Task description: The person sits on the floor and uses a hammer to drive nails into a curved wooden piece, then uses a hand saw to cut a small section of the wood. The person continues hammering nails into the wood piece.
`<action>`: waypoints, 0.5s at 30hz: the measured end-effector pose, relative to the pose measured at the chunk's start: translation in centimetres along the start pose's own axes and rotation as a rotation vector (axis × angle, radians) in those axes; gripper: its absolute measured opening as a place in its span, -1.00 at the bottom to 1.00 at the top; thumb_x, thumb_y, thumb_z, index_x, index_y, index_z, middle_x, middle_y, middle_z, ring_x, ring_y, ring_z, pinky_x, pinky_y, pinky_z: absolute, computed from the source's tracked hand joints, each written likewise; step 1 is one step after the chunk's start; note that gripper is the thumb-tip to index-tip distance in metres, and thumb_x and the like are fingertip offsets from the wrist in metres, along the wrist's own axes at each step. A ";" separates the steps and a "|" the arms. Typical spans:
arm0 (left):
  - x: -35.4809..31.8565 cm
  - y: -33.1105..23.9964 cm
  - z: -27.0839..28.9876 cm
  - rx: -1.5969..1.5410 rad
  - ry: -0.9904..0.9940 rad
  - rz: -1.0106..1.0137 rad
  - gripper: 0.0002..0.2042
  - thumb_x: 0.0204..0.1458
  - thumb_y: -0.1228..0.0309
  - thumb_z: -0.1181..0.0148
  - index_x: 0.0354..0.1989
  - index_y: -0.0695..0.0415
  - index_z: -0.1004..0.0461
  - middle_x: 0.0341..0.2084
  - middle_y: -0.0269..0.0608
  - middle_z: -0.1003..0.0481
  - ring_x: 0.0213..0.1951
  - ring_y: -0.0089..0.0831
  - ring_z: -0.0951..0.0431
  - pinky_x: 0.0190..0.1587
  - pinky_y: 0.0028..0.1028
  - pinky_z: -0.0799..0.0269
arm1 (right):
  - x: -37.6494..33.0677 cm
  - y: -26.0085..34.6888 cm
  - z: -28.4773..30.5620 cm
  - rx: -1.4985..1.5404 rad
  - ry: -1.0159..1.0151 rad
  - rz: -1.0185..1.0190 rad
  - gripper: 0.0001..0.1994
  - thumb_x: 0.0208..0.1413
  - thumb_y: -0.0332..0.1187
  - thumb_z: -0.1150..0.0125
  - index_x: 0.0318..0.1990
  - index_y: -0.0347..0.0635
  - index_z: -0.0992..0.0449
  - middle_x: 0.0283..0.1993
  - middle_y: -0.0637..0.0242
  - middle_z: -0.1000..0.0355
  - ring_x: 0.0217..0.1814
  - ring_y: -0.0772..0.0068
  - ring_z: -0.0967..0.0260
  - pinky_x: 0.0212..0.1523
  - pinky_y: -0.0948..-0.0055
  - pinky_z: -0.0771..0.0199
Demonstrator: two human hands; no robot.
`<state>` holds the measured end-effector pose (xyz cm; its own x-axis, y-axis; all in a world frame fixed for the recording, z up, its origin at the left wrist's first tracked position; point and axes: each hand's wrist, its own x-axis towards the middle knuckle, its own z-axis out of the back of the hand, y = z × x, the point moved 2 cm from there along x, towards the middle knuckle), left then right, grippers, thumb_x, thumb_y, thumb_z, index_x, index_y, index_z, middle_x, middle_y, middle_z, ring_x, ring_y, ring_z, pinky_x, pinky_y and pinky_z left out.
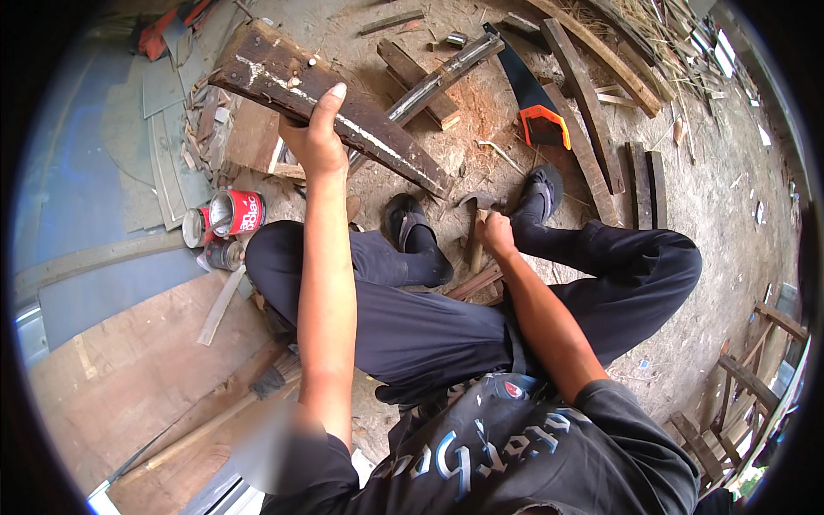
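Observation:
My left hand (318, 142) is closed on a dark, weathered wooden board (343, 116), its thumb lying over the upper face. A line of white residue runs along that face, and small pegs or nails stick out near its far left end. The board is raised and slants down to the right, toward my feet. Low between my knees, my right hand (496, 236) grips the wooden handle of a hammer (483, 200). The metal head points away from me, close to my right shoe. Hammer and board appear apart. My left fingers are hidden beneath the board.
A handsaw (544, 125) with an orange handle lies beyond my right foot, among long timber pieces (588, 103). Crossed beams (438, 81) lie ahead. Red paint cans (239, 212) stand by my left knee, near wood scraps (202, 129). A broken wooden frame (747, 382) sits at right.

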<state>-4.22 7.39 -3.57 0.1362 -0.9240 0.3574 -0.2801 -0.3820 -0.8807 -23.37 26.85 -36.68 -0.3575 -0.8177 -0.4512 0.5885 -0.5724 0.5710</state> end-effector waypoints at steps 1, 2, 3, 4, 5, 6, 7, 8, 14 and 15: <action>0.2 0.0 0.2 -0.012 0.006 -0.009 -0.57 -0.13 0.59 -0.36 -0.01 0.29 -0.47 -0.18 -0.27 -0.53 -0.15 -0.47 -0.52 0.03 -0.45 -0.42 | -0.3 -0.1 -0.7 -0.011 0.020 -0.005 -0.73 0.07 -0.34 -0.19 -0.25 -0.45 -0.56 -0.15 -0.25 -0.55 -0.08 -0.23 -0.56 -0.04 0.05 -0.59; 0.2 0.1 0.4 -0.017 -0.003 -0.007 -0.56 -0.14 0.60 -0.36 0.00 0.29 -0.47 -0.18 -0.26 -0.53 -0.14 -0.46 -0.53 0.04 -0.45 -0.42 | -0.4 0.1 -1.3 -0.054 -0.006 0.015 -0.76 0.06 -0.39 -0.16 -0.24 -0.44 -0.57 -0.14 -0.23 -0.55 -0.08 -0.18 -0.57 -0.04 0.08 -0.60; 0.3 0.2 0.6 -0.016 -0.018 0.002 -0.55 -0.14 0.60 -0.35 0.01 0.30 -0.47 -0.17 -0.25 -0.53 -0.14 -0.45 -0.53 0.04 -0.45 -0.42 | -0.4 0.6 -1.8 -0.083 -0.016 0.064 -0.78 0.05 -0.44 -0.13 -0.23 -0.43 -0.59 -0.13 -0.22 -0.56 -0.08 -0.14 -0.58 -0.04 0.11 -0.61; 0.4 0.3 0.6 0.024 -0.013 -0.045 -0.59 -0.10 0.59 -0.28 -0.01 0.33 -0.43 -0.22 -0.08 -0.53 -0.17 -0.25 -0.61 -0.05 -0.31 -0.56 | -0.3 0.9 -2.3 -0.177 0.092 0.085 -0.77 0.07 -0.45 -0.10 -0.20 -0.41 -0.61 -0.11 -0.20 -0.56 -0.07 -0.08 -0.59 -0.04 0.17 -0.63; 0.5 0.5 0.7 0.010 -0.014 -0.029 -0.58 -0.11 0.59 -0.28 0.00 0.33 -0.42 -0.21 -0.07 -0.53 -0.17 -0.24 -0.61 -0.05 -0.30 -0.56 | -0.2 1.2 -2.6 -0.218 0.133 0.054 -0.77 0.07 -0.46 -0.11 -0.19 -0.41 -0.61 -0.12 -0.19 -0.56 -0.06 -0.07 -0.59 -0.05 0.18 -0.63; 0.6 0.5 0.9 0.007 -0.016 -0.021 -0.58 -0.11 0.59 -0.28 0.00 0.33 -0.42 -0.21 -0.07 -0.53 -0.16 -0.23 -0.61 -0.05 -0.30 -0.56 | 0.0 1.4 -2.8 -0.238 0.140 0.050 -0.76 0.07 -0.46 -0.11 -0.18 -0.41 -0.61 -0.12 -0.18 -0.57 -0.05 -0.06 -0.59 -0.05 0.20 -0.64; 0.6 0.4 1.1 0.009 -0.018 -0.018 -0.57 -0.11 0.59 -0.28 0.01 0.33 -0.41 -0.20 -0.06 -0.53 -0.16 -0.23 -0.61 -0.04 -0.30 -0.56 | 0.0 1.5 -2.9 -0.274 0.177 0.014 -0.76 0.07 -0.46 -0.12 -0.18 -0.41 -0.61 -0.12 -0.16 -0.57 -0.04 -0.05 -0.59 -0.05 0.21 -0.64; 0.6 0.4 1.2 0.020 -0.014 -0.008 -0.55 -0.10 0.58 -0.28 0.04 0.35 -0.40 -0.18 -0.04 -0.53 -0.14 -0.22 -0.61 -0.02 -0.29 -0.55 | 0.1 1.5 -3.0 -0.279 0.191 -0.041 -0.75 0.08 -0.45 -0.13 -0.15 -0.41 -0.60 -0.08 -0.13 -0.57 0.00 -0.02 -0.58 -0.03 0.24 -0.64; 0.3 0.1 1.9 0.062 0.014 0.000 -0.49 -0.10 0.56 -0.26 0.11 0.36 -0.38 -0.19 -0.02 -0.56 -0.13 -0.26 -0.59 0.01 -0.30 -0.52 | 0.6 1.2 -3.3 -0.194 0.106 -0.053 -0.68 0.17 -0.25 -0.19 -0.13 -0.39 -0.61 -0.10 -0.09 -0.58 -0.02 0.08 -0.60 0.00 0.24 -0.62; 0.3 0.1 1.9 0.060 0.025 -0.002 -0.49 -0.10 0.55 -0.25 0.11 0.37 -0.37 -0.19 -0.01 -0.56 -0.14 -0.26 -0.59 0.00 -0.31 -0.52 | 1.0 1.2 -3.0 -0.050 0.105 -0.179 -0.64 0.15 -0.21 -0.25 -0.12 -0.41 -0.58 -0.10 -0.07 -0.58 -0.05 0.09 -0.61 -0.07 0.23 -0.63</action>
<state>-2.46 7.11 -4.16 0.1129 -0.9236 0.3664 -0.2222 -0.3829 -0.8967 -20.85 25.53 -38.56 -0.3839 -0.6909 -0.6126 0.5583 -0.7021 0.4419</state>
